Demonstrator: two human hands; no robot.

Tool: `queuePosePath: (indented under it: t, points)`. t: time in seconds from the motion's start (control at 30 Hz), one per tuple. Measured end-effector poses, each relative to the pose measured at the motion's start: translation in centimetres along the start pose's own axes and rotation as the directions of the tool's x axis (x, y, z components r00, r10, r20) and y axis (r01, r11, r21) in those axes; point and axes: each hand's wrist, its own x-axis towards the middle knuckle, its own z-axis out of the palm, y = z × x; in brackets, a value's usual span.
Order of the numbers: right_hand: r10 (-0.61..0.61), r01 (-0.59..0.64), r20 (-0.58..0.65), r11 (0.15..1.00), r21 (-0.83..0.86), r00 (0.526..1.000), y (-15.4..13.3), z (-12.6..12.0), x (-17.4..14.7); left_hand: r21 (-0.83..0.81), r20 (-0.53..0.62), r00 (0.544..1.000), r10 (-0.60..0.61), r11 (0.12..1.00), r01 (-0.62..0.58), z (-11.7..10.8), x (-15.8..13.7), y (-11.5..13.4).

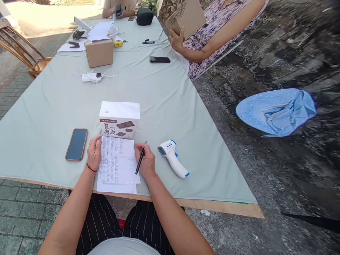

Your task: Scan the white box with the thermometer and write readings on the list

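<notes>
Several written sheets of paper (120, 166) lie at the table's near edge, covered in rows of small handwriting with one circled spot. My left hand (94, 154), a red string at its wrist, is closed at the left edge of the sheets, thumb uppermost. A black pen (140, 159) slants across my right hand (146, 159), which is closed round it beside the sheets' right edge. Just beyond the paper stands a white "Super Meal" box (119, 115). To the left of my left hand is a smartphone (76, 144); right of my right hand lies a white-and-blue infrared thermometer (174, 158).
Farther up the pale cloth-covered table (66, 102) are a corded white device (91, 77), a cardboard box (99, 53) and a black phone (159, 59). At right a person holds a carton (187, 19); another sits at the far end. A blue hat (276, 111) is off the table's right.
</notes>
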Motion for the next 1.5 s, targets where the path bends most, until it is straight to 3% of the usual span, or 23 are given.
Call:
queuePosePath:
  t: [0.1, 0.17, 0.3, 0.47, 0.57, 0.7, 0.83, 0.97, 1.07, 1.2, 1.33, 1.5]
  points:
    - [-0.012, 0.01, -0.045, 0.999, -0.053, 0.999, 0.3, 0.2, 0.0, 0.108, -0.005, 0.997, 0.078, 0.991, -0.077, 0.0, -0.3, 0.7]
    - [-0.021, 0.017, -0.05, 0.997, -0.072, 0.999, 0.4, 0.2, 0.1, 0.156, -0.013, 0.998, 0.066, 0.986, -0.063, -0.4, -0.7, 1.4]
    - [-0.018, 0.017, -0.02, 0.998, -0.055, 1.0, 0.3, 0.2, 0.1, 0.101, 0.014, 0.994, -0.108, 0.989, 0.106, -1.9, -2.5, 3.1]
    - [0.001, -0.003, -0.033, 0.998, -0.056, 0.999, 0.0, -0.1, 0.1, -0.062, 0.095, 0.927, -0.363, 0.927, 0.369, -3.4, -5.0, 4.9]
    - [-0.019, 0.015, -0.048, 0.997, -0.079, 0.999, 0.0, -0.3, 0.1, -0.108, 0.089, 0.903, -0.42, 0.897, 0.428, -3.3, -5.6, 5.1]
    - [0.006, -0.008, -0.033, 0.998, -0.058, 0.999, 0.0, -0.6, 0.1, -0.135, 0.083, 0.909, -0.409, 0.899, 0.417, -2.8, -5.6, 4.7]
    - [0.017, -0.017, -0.009, 1.0, -0.002, 1.0, -0.2, -0.6, 0.0, -0.046, 0.098, 0.932, -0.35, 0.934, 0.355, -2.8, -5.4, 4.2]
    - [-0.006, 0.006, 0.011, 1.0, -0.001, 1.0, -0.3, -0.5, -0.1, 0.189, 0.15, 0.975, -0.163, 0.973, 0.134, -2.7, -5.5, 3.8]
    - [-0.011, 0.011, 0.031, 1.0, 0.001, 0.999, -0.3, -0.5, -0.2, 0.342, 0.196, 0.98, -0.039, 0.939, -0.032, -2.4, -5.6, 3.2]
    - [-0.005, 0.005, 0.037, 1.0, 0.0, 0.999, -0.1, -0.6, -0.2, 0.514, 0.269, 0.96, 0.085, 0.83, -0.217, -1.9, -6.0, 2.3]
    - [-0.125, 0.129, 0.058, 0.988, -0.079, 0.99, 0.1, -1.0, -0.1, 0.558, 0.342, 0.927, 0.155, 0.76, -0.333, -1.8, -6.4, 1.8]
    - [-0.294, 0.316, 0.164, 0.939, -0.135, 0.942, 0.2, -1.0, -0.3, 0.549, 0.304, 0.935, 0.181, 0.769, -0.327, -1.5, -5.6, 2.4]
